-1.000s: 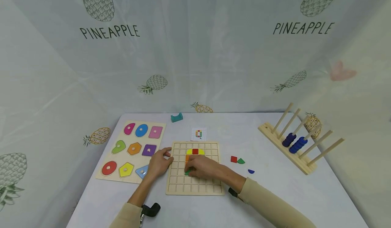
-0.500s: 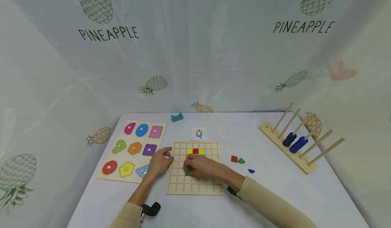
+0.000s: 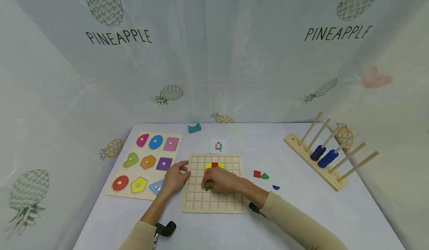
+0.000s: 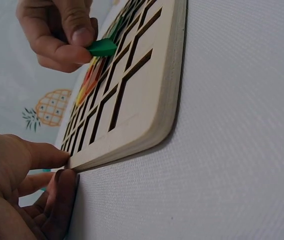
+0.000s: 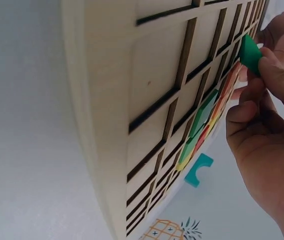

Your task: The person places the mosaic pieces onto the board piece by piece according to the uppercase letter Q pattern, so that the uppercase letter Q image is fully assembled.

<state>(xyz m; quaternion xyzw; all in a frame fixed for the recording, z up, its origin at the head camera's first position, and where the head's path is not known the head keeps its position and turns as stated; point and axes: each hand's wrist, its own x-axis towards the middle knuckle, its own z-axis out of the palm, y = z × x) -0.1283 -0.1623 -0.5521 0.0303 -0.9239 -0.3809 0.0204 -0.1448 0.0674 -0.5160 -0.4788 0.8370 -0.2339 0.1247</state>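
Green piece (image 5: 251, 52) pinched between thumb and fingertips of the right hand (image 3: 221, 180), over the left-middle part of the gridded wooden board (image 3: 214, 206). Grip narrow, just the piece's thickness. Piece flat-faced, tilted, one pointed end angled toward the cells; whether that end touches the wood I cannot tell for sure. Left hand (image 3: 175, 177) at the board's left edge, toward the far corner; fingers moderately apart, tips against the wood.

Board lies flat on the white table (image 3: 207, 231). Set in its cells, partly behind the right hand: a red square (image 3: 214, 165) with yellow pieces (image 3: 208, 165) either side, orange pieces (image 3: 205, 171) down the left, green inlays (image 5: 204, 112) opposite.

Just past the far edge, a printed card (image 3: 218, 146) with a coloured pattern; farther back, a teal block (image 3: 194, 128). Right of the board, loose: red tile (image 3: 257, 174), second green piece (image 3: 265, 176) just beside it, blue half-round (image 3: 276, 187) a little nearer the person. Left: knobbed shape puzzle (image 3: 134, 151). Far right: pegged rack (image 3: 323, 168), dark blue beads (image 3: 327, 158) on two pegs.
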